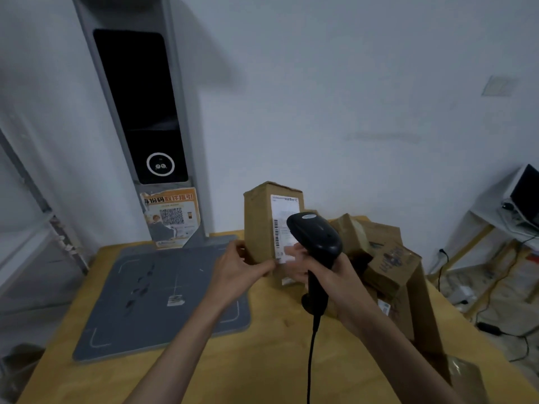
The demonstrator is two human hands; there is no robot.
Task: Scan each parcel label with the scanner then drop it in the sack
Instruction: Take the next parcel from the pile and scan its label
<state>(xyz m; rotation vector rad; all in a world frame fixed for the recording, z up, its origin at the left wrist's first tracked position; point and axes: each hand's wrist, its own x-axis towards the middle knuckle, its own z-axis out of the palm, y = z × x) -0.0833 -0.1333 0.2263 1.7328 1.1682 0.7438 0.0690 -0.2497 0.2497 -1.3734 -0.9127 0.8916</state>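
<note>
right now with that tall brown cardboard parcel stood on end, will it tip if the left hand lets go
Probably apt to tip: the tall brown cardboard parcel stands on a narrow end on the wooden table, steadied low down by the left hand. Its walls look stiff, though the top edge is crumpled. One hand holds it, so likely light.

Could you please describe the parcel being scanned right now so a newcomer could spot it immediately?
On the yellow wooden table, just right of the grey mat, the tall cardboard parcel stands upright, held by the left hand. Unlike the tumbled boxes beside it, its white barcode label faces the black scanner.
</note>
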